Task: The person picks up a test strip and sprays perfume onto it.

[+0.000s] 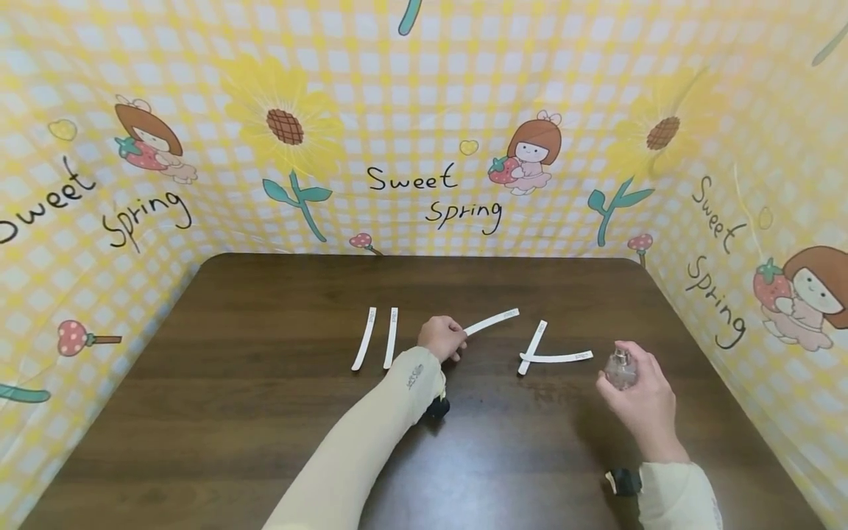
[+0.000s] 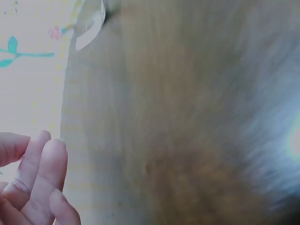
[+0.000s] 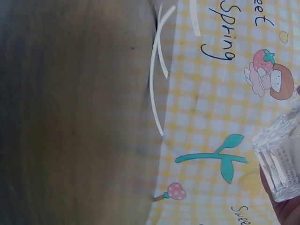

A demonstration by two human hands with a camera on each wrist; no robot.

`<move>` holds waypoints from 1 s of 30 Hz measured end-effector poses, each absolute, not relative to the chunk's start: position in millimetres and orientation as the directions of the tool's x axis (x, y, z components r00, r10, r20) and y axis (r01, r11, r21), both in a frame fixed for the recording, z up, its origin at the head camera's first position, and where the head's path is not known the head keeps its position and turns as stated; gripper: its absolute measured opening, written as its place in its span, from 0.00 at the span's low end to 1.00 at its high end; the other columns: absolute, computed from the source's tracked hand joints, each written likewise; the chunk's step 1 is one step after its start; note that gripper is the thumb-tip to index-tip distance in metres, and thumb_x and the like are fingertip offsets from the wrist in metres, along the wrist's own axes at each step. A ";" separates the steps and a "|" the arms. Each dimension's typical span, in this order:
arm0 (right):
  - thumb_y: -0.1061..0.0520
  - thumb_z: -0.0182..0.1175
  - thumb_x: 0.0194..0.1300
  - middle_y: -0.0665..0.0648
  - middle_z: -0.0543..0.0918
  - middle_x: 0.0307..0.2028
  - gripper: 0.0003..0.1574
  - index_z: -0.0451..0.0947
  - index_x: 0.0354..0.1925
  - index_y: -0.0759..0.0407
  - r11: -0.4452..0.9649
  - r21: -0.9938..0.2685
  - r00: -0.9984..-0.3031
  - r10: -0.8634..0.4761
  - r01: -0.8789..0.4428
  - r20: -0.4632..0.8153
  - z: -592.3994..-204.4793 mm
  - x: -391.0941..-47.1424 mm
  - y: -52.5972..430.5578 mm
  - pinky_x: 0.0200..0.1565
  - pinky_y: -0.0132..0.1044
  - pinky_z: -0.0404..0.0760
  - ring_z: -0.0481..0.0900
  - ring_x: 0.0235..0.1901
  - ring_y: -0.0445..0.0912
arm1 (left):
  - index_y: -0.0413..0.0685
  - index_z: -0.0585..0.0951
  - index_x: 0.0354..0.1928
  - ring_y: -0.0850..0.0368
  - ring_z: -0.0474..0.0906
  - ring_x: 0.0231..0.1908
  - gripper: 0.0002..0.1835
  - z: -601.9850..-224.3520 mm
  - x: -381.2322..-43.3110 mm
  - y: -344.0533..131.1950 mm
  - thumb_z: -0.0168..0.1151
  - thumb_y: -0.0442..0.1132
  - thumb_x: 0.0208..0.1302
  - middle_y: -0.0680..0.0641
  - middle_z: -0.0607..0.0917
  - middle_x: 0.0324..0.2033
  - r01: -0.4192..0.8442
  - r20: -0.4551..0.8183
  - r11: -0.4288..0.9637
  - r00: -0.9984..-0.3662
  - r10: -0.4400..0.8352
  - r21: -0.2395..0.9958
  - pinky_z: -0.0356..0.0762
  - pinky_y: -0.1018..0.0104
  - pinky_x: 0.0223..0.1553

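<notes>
My left hand (image 1: 442, 338) pinches the near end of a narrow white paper strip (image 1: 493, 321), which slants out to the right. In the left wrist view, the thumb and bent fingers (image 2: 44, 173) show at the lower left; the pinched end is not visible there. On the right, my right hand (image 1: 645, 397) grips a small clear glass perfume bottle (image 1: 621, 372), with a finger at its top. The right wrist view shows the bottle's faceted glass (image 3: 281, 164) at the right edge, small print visible on it.
Two paper strips (image 1: 365, 338) (image 1: 391, 337) lie side by side left of my left hand. Between the hands, an upright strip (image 1: 538, 335) and a sideways strip (image 1: 563, 358) cross on the brown wooden table (image 1: 265, 419). Yellow checked cloth (image 1: 424, 110) walls the back and sides.
</notes>
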State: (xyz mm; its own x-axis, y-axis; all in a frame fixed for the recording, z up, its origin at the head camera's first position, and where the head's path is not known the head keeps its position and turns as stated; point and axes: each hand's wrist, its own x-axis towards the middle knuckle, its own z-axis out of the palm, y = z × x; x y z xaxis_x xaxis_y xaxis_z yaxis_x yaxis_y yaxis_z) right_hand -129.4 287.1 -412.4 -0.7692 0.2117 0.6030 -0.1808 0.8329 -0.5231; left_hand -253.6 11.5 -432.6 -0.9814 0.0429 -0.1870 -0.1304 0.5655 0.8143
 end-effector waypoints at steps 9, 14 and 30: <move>0.63 0.67 0.43 0.67 0.79 0.40 0.32 0.74 0.52 0.58 0.804 -0.575 -0.818 0.223 -0.152 0.530 -420.6 -131.0 272.5 0.28 0.59 0.73 0.78 0.31 0.62 | 0.39 0.81 0.30 0.64 0.72 0.08 0.03 -431.9 -229.0 7.2 0.60 0.32 0.57 0.48 0.85 0.19 -0.251 -0.282 0.336 -0.958 0.045 0.908 0.62 0.74 0.09; 0.63 0.68 0.42 0.67 0.80 0.39 0.33 0.74 0.51 0.59 0.802 -0.566 -0.818 0.186 -0.193 0.544 -425.3 -135.8 262.6 0.27 0.58 0.73 0.78 0.29 0.61 | 0.37 0.80 0.30 0.63 0.73 0.08 0.03 -423.7 -217.9 2.6 0.60 0.31 0.56 0.48 0.84 0.18 -0.289 -0.305 0.241 -0.952 0.034 0.927 0.60 0.74 0.09; 0.64 0.67 0.44 0.67 0.79 0.40 0.33 0.73 0.52 0.58 0.775 -0.578 -0.817 0.147 -0.255 0.558 -417.1 -156.9 231.8 0.26 0.57 0.73 0.77 0.29 0.60 | 0.36 0.80 0.31 0.62 0.72 0.08 0.04 -406.3 -203.2 -53.2 0.59 0.30 0.56 0.47 0.83 0.19 -0.188 -0.178 0.303 -0.982 -0.062 0.934 0.78 0.63 0.18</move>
State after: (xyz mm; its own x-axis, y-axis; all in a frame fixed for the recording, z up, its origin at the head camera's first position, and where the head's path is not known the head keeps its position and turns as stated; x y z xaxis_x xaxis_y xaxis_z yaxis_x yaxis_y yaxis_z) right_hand -156.9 231.8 -417.1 -0.8166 0.1474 0.5580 -0.2550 0.7752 -0.5780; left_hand -203.2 -53.2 -406.3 -0.9821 -0.0624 -0.1779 -0.1885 0.3034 0.9340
